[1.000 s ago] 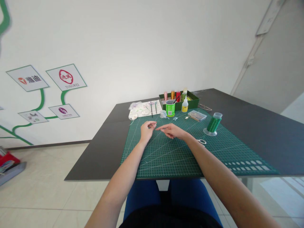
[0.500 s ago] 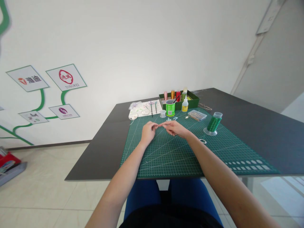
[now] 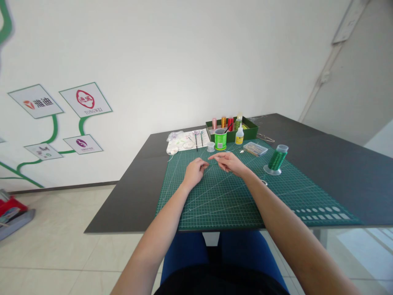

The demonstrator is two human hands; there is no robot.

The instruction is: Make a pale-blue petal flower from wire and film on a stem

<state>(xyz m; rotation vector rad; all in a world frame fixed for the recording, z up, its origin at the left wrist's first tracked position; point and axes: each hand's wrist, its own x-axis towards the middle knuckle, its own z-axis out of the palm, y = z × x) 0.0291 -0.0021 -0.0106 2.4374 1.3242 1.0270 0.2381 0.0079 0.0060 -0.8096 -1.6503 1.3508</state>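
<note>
My left hand (image 3: 195, 172) is closed above the green cutting mat (image 3: 215, 205), its thumb and fingertips pressed together. Whatever lies in that pinch is too small to make out. A short gap to the right, my right hand (image 3: 229, 162) points its index finger toward the left hand, with the thumb close under it and the other fingers curled. Anything between its fingertips cannot be made out either. Behind the hands stand a bright green can (image 3: 220, 140) with a dark stick in it and a small white tub (image 3: 210, 147). A white ring (image 3: 264, 183) lies partly behind my right forearm.
A spool of green thread (image 3: 277, 159) stands on the right of the mat. Farther back are a clear case (image 3: 256, 148), a yellow glue bottle (image 3: 239, 136) and a dark green box (image 3: 251, 132) holding thread spools. A white sheet (image 3: 181, 141) with small flower-like pieces lies at the back left.
My hands have drawn apart; their fingertips met half a second ago. The right hand has shifted slightly right and up, and the left hand has turned a little.
</note>
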